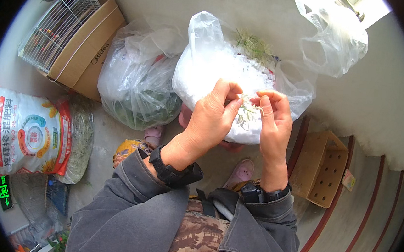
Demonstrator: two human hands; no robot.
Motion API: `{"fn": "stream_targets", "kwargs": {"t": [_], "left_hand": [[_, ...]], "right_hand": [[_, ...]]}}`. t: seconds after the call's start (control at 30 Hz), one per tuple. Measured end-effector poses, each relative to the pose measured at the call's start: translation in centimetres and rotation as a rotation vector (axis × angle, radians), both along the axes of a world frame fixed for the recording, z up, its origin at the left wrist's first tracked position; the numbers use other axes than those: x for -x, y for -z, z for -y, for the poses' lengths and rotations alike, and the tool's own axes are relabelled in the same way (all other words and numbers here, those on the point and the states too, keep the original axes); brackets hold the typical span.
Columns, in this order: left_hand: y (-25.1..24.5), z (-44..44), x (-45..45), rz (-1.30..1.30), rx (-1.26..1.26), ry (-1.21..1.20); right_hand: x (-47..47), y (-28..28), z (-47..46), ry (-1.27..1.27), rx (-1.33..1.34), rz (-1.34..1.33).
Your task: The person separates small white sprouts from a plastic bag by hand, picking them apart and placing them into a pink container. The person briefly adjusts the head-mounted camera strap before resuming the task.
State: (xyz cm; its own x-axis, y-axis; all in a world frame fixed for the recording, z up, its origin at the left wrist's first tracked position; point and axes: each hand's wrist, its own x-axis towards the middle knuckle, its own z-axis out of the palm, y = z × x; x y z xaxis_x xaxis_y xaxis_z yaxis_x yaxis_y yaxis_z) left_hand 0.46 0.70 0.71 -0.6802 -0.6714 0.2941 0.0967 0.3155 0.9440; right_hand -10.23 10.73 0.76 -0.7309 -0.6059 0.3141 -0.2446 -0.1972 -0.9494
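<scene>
A small pale green sprig with thin stems (246, 112) hangs between my two hands. My left hand (214, 114) pinches it between thumb and forefinger. Close beside it on the right, my right hand (275, 118) has its thumb and curled fingers at the sprig's edge; whether they grip a stem is hard to tell. Below both hands is a white plastic bag (202, 59) filled with small white pieces, partly washed out by glare. Loose green sprigs (254, 47) lie at the far side of that bag.
A clear bag of greenery (139, 84) stands at the left, near a cardboard box (86, 53) with a wire rack (61, 23). Further left lies a printed fertilizer sack (28, 132). An open carton (320, 168) sits by the stairs (358, 197) at right. Another plastic bag (333, 40) hangs upper right.
</scene>
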Motion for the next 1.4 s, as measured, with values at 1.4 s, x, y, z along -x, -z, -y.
{"fn": "stream_targets", "kwargs": {"t": [1.4], "left_hand": [[-0.4,0.8,-0.3,0.025,0.09,0.133]], "right_hand": [[1.1,-0.9,-0.9,-0.052,-0.211,-0.516]]}}
